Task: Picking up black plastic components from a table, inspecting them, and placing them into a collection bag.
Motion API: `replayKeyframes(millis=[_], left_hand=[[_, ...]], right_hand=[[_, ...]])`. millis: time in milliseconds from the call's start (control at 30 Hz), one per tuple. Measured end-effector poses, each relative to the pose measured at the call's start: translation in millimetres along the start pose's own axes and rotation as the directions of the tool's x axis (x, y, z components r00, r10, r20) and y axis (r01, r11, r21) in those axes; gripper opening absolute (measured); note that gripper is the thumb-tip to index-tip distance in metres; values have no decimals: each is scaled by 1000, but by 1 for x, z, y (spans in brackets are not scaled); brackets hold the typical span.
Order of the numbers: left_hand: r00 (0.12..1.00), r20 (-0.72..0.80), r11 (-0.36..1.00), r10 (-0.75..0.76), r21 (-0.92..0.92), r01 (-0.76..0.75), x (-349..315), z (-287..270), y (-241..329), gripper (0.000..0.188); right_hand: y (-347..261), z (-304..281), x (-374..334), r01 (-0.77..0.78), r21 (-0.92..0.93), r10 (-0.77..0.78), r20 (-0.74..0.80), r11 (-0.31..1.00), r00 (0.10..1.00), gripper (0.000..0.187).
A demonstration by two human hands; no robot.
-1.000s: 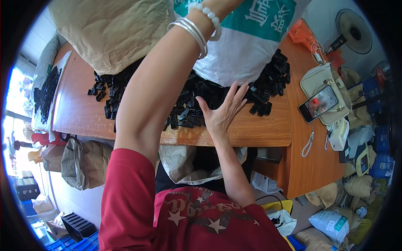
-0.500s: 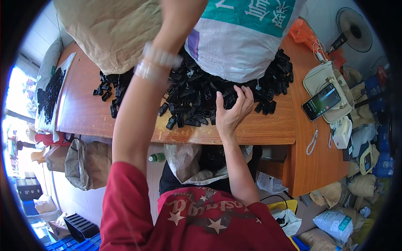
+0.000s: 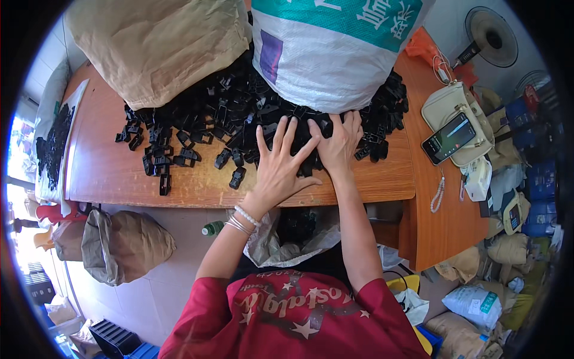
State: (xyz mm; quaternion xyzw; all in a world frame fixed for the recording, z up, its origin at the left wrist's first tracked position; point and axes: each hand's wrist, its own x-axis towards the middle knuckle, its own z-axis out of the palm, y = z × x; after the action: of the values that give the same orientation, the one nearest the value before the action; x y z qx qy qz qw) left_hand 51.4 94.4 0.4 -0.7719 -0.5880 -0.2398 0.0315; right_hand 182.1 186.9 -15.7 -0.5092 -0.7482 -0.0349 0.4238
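Small black plastic clip-like pieces lie in a broad heap across the wooden table. My left hand is open, its fingers spread over the heap's front edge and its thumb reaching toward my right wrist. Beside it my right hand touches the pile with fingers extended, just under a white and green woven sack. Nothing is visibly gripped by either hand, though the right fingertips partly sink among the pieces. Below the table edge, a whitish plastic bag with dark contents gapes open at my lap.
A brown paper sack rests on the heap's left part. To the right, a phone leans on a cream handbag, near a fan. An open brown sack and a green bottle stand on the floor.
My left hand has come down from the sacks at the back onto the pieces beside my right hand. More pieces now lie spread on the left of the heap.
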Motion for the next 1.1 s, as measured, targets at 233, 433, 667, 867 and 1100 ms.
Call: replayKeyframes(millis=[233,433,667,867,1100], left_hand=[[999,-48,997,7,-81,-11,-17,5,9,89],[994,-110,996,16,-80,-25,-9,8,7,85],[972,-217,991,-87,-122,61,-55,-7,12,82],[789,-452,894,-417,-50,444,-94,-63,-121,78],[720,-236,757,-652,-162,633,-109,-77,-242,72]], right_hand=[[-13,-21,-29,-5,160,-3,49,987,999,35],[-11,-23,-30,24,215,-16,-40,976,999,47],[-35,-38,-62,-102,173,91,76,980,993,53],[-41,-45,-85,-6,126,10,-35,992,999,62],[-127,-7,-82,274,149,-301,206,950,931,50]])
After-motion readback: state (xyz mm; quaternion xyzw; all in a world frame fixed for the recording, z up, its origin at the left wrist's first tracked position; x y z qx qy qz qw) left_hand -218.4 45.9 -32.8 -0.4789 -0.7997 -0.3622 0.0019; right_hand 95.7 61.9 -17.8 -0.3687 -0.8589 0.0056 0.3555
